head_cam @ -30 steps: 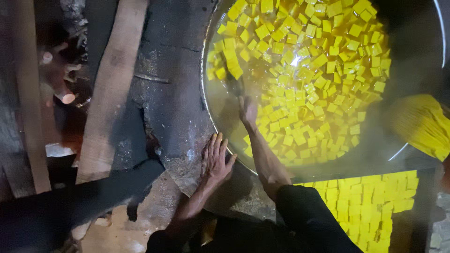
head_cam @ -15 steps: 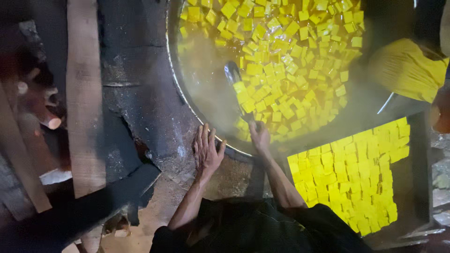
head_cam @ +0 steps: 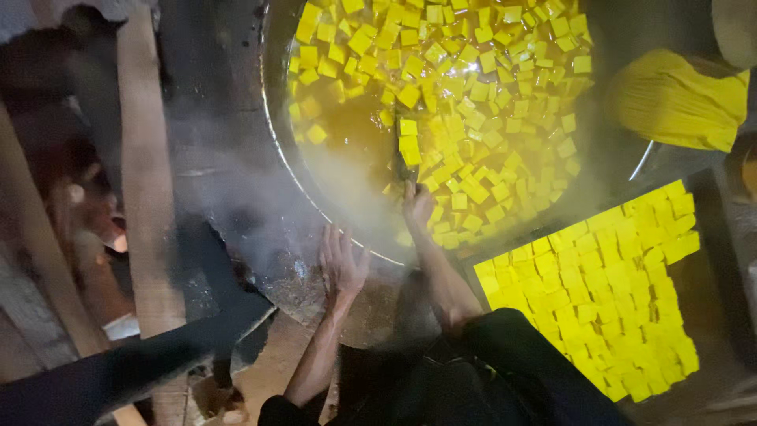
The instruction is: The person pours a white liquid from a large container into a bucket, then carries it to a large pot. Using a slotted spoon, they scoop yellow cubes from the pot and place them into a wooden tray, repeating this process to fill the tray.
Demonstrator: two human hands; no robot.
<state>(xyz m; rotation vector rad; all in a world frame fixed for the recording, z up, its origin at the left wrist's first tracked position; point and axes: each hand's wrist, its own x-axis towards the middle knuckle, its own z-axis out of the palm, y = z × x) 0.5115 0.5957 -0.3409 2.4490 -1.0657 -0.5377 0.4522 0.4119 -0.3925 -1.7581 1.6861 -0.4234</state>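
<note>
Right hand [head_cam: 416, 207] closed round a dark ladle handle [head_cam: 404, 162], dipping among yellow cubes [head_cam: 473, 102] in the steaming pan [head_cam: 277, 150] ahead. Left hand [head_cam: 341, 264] open, flat on the stove edge just outside the rim, likely bracing. Tray of cubes [head_cam: 607, 292] to the right.

Right hand [head_cam: 418, 207] gripping utensil [head_cam: 404, 158], yellow cubes [head_cam: 473, 102], wok [head_cam: 276, 118]

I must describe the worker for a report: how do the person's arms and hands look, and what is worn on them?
Both the left hand and the right hand are bare, without gloves, rings or a watch visible. The forearms are uncovered; dark, black-looking sleeves begin near the elbows.
</note>
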